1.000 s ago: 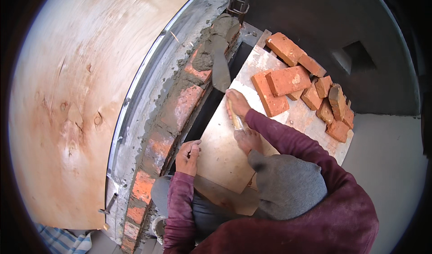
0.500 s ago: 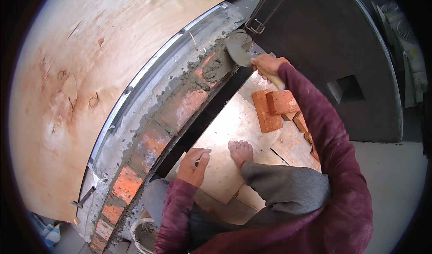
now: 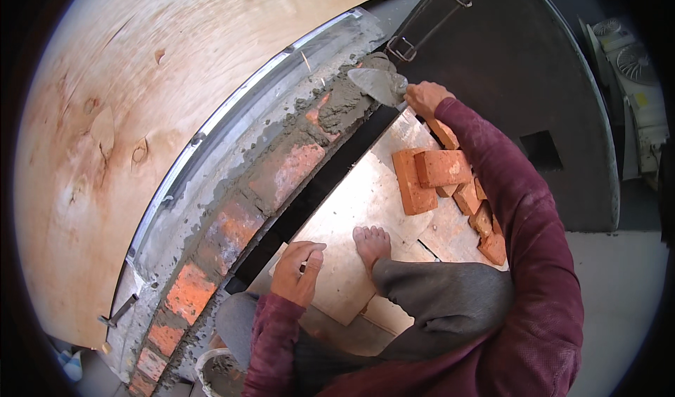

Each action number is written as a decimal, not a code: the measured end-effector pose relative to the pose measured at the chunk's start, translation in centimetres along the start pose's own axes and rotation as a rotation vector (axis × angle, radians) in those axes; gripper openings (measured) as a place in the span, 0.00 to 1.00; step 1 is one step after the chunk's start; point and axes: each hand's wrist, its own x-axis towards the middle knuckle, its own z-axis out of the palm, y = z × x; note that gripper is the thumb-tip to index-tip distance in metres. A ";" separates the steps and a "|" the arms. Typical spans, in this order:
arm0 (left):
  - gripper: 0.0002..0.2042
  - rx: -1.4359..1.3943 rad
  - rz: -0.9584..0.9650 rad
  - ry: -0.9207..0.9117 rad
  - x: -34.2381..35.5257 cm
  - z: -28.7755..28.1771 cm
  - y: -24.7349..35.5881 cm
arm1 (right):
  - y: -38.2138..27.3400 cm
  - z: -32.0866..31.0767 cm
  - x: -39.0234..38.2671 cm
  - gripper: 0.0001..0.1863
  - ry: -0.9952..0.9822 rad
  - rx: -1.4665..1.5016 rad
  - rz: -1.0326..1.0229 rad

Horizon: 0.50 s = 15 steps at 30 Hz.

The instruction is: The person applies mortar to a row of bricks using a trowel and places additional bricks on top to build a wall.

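Note:
My right hand (image 3: 427, 100) is wrapped around the handle of a trowel (image 3: 377, 86). Its pointed, mortar-smeared metal blade lies over the far end of a curved brick course (image 3: 288, 172). Around the blade, wet grey mortar (image 3: 344, 105) covers the last bricks and hides most of their tops. Nearer to me, the orange brick faces show between mortar joints. My left hand (image 3: 299, 270) hangs above the board by my knee, fingers loosely bent and thumb apart, with nothing visible in it.
Loose orange bricks (image 3: 443, 168) and broken pieces lie right of my bare foot on pale boards (image 3: 351, 193). A mortar bucket (image 3: 219, 372) stands lower left. A curved plywood sheet (image 3: 140, 116) rises beyond the course; a dark panel (image 3: 506, 81) and wire frame (image 3: 404, 49) border the far right.
The trowel blade has turned, now pointing left across the mortar. My right hand has shifted slightly, and more mortar covers the far bricks. My left hand stays nearly still.

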 end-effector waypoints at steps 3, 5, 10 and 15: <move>0.15 0.008 -0.013 -0.021 0.3 0.0 0.0 | 3.6 1.8 2.8 0.18 0.026 0.004 0.070; 0.15 -0.005 0.021 -0.031 0.6 0.5 -0.3 | 6.1 3.4 3.7 0.16 -0.043 0.011 -0.082; 0.14 0.041 0.038 -0.003 0.2 -0.2 -0.4 | -4.9 2.4 -2.1 0.19 -0.376 0.703 0.114; 0.14 0.012 0.021 -0.014 0.1 -0.3 0.4 | -5.9 -4.7 -3.4 0.15 0.349 -0.124 -0.080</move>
